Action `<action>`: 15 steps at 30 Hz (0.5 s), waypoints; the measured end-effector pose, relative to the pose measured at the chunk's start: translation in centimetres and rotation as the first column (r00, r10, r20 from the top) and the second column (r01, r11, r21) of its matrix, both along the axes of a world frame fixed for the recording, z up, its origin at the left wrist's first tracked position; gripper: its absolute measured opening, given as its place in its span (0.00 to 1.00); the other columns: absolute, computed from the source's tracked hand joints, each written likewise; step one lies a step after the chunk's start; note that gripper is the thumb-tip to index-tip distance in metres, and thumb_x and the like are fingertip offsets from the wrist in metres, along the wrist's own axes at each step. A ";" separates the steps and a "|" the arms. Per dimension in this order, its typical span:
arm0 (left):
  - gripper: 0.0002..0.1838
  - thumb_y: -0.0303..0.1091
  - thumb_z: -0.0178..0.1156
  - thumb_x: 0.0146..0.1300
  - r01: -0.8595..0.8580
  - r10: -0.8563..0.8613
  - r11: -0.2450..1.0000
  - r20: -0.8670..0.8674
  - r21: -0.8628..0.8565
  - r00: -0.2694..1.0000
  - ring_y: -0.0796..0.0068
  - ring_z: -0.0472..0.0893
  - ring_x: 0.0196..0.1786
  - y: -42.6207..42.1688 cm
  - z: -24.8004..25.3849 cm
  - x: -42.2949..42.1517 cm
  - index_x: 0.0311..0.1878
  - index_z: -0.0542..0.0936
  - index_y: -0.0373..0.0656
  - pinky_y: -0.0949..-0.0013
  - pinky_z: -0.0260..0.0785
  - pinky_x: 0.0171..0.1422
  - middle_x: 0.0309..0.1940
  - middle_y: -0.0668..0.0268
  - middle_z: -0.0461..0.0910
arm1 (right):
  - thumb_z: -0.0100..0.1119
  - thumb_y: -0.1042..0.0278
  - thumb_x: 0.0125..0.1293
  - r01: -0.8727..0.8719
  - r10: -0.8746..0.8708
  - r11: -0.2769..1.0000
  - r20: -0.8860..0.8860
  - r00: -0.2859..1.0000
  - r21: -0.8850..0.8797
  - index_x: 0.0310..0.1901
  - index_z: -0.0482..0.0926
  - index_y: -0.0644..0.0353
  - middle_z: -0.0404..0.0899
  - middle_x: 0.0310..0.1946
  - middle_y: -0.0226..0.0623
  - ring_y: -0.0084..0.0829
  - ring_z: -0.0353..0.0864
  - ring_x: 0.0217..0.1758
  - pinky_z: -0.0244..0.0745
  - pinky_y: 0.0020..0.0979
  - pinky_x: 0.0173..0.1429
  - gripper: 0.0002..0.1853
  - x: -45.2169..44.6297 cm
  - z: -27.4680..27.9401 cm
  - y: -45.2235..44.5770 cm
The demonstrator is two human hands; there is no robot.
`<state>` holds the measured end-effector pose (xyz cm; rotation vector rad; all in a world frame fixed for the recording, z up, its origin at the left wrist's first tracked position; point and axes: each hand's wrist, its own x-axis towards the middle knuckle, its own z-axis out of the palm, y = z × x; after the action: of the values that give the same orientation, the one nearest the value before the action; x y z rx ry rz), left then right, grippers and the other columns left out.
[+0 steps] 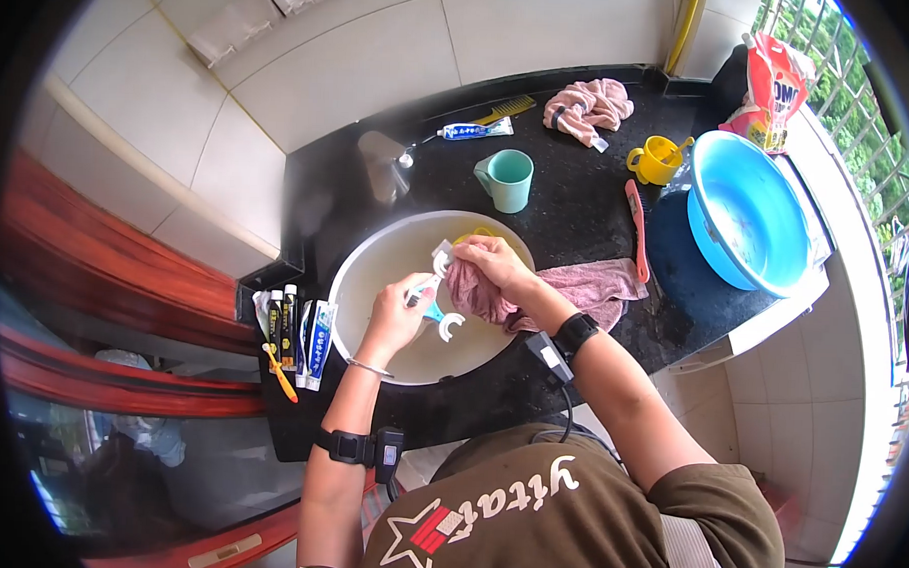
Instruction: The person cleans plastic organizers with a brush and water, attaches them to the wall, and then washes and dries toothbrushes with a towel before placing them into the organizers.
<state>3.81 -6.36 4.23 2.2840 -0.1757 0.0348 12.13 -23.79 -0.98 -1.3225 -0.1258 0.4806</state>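
Note:
Over the white round basin (346, 305), my left hand (395, 314) is closed on U-shaped toothbrushes (450, 327) with white curved heads and blue on the handle. One white head sticks out low, and another sits higher, close to my right fingertips. My right hand (497, 265) is closed on a pink towel (479, 295), bunched over the basin. The towel's other end trails right across the black counter. Behind my right hand, part of something yellow (484, 232) shows in the basin. My fingers hide most of the handles.
Left of the basin lie toothpaste tubes (317, 344) and an orange toothbrush (280, 374). Behind it are a faucet (383, 166), green mug (509, 181), toothpaste tube (477, 130), comb (508, 110) and pink cloth (587, 108). To the right are a yellow cup (656, 163), pink-handled item (637, 230) and blue basin (747, 219).

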 end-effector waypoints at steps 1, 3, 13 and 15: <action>0.11 0.33 0.57 0.60 -0.030 0.020 0.993 -0.079 -0.118 0.997 0.65 0.78 0.28 0.4 -0.3 0.0 0.45 0.77 0.40 0.67 0.70 0.35 0.30 0.58 0.80 | 0.53 0.63 0.61 0.002 0.018 0.987 -0.127 0.992 0.158 0.40 0.78 0.65 0.79 0.33 0.34 0.20 0.77 0.34 0.73 0.23 0.42 0.13 -0.3 0.3 -0.2; 0.11 0.34 0.56 0.62 -0.074 0.038 0.970 -0.158 -0.230 0.987 0.73 0.76 0.23 0.9 -0.1 -0.1 0.43 0.78 0.39 0.71 0.68 0.30 0.29 0.62 0.80 | 0.53 0.63 0.63 0.012 0.060 0.955 -0.231 0.971 0.296 0.43 0.75 0.64 0.78 0.36 0.34 0.23 0.77 0.38 0.73 0.24 0.45 0.14 -0.1 0.8 -1.1; 0.06 0.37 0.60 0.58 -0.070 0.061 0.996 0.149 0.057 0.987 0.72 0.74 0.21 -0.1 0.6 0.2 0.33 0.77 0.46 0.72 0.65 0.26 0.20 0.69 0.74 | 0.62 0.58 0.54 -0.222 0.255 0.940 0.101 0.962 -0.259 0.35 0.78 0.66 0.77 0.23 0.36 0.22 0.75 0.28 0.71 0.27 0.34 0.17 -2.2 5.5 -0.1; 0.05 0.36 0.61 0.56 -0.047 0.008 0.987 0.254 0.151 0.967 0.70 0.74 0.23 0.0 0.4 0.1 0.33 0.77 0.47 0.71 0.66 0.27 0.23 0.69 0.75 | 0.63 0.58 0.53 -0.148 0.202 0.959 0.217 0.955 -0.242 0.31 0.77 0.66 0.77 0.22 0.37 0.26 0.77 0.25 0.72 0.29 0.32 0.16 -2.0 4.3 0.1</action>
<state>3.93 -6.31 4.62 2.4331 -0.2883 0.3399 10.08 -23.67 3.30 -1.5974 -0.4035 0.4944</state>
